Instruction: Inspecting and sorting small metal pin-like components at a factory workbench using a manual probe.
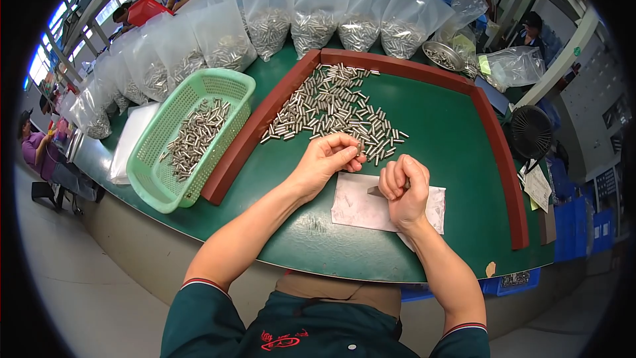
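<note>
My left hand (323, 161) is closed in a pinch on a small metal cylinder (359, 149), just in front of a heap of similar cylinders (331, 103) spread over the green tabletop. To its right, my right hand (407, 193) is curled around a tool with a flat grey blade (375, 191); the fingers hide its handle. Under the right hand lies a stained whitish cloth or paper sheet (354, 207). Left of the heap stands a light green perforated basket (144, 167) with many more metal cylinders (202, 134) inside.
A dark red raised border (500, 152) frames the green table (440, 113) on three sides. Clear bags of metal cylinders (268, 16) line the back and left. A metal bowl (442, 56) sits at the back right, near a black fan (530, 131). Other people work beyond the table.
</note>
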{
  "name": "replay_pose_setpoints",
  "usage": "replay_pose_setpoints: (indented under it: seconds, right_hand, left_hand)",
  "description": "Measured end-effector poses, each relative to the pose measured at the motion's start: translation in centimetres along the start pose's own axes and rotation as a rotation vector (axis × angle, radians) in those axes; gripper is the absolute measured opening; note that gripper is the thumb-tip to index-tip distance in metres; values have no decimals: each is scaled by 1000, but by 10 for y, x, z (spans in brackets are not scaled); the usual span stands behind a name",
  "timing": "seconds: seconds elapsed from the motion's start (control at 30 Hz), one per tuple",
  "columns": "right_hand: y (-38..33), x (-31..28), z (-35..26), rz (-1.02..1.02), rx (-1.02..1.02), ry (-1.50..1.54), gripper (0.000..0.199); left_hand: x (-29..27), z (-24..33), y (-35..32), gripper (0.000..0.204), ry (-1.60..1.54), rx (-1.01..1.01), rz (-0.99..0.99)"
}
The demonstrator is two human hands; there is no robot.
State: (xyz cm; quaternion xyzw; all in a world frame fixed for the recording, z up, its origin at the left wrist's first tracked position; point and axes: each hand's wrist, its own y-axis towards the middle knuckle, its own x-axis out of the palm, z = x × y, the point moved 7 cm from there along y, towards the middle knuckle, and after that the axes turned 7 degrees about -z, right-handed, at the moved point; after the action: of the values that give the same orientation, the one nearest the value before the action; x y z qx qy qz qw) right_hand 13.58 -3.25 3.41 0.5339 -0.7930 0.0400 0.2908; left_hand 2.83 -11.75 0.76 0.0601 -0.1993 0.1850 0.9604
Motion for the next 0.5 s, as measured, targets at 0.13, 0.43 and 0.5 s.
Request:
replay_pose_setpoints:
  seconds: [0.13, 0.43, 0.5]
  right_hand:
    - [0, 0, 0, 5, 2, -1, 37]
    - [3, -9, 0, 114, -11, 136, 47]
    - [5, -14, -13, 122, -74, 162, 51]
  left_hand:
    - [-1, -4, -2, 14, -92, -39, -3]
    - [19, 9, -9, 10, 671, 7, -35]
    - [33, 15, -13, 8, 964, 83, -92]
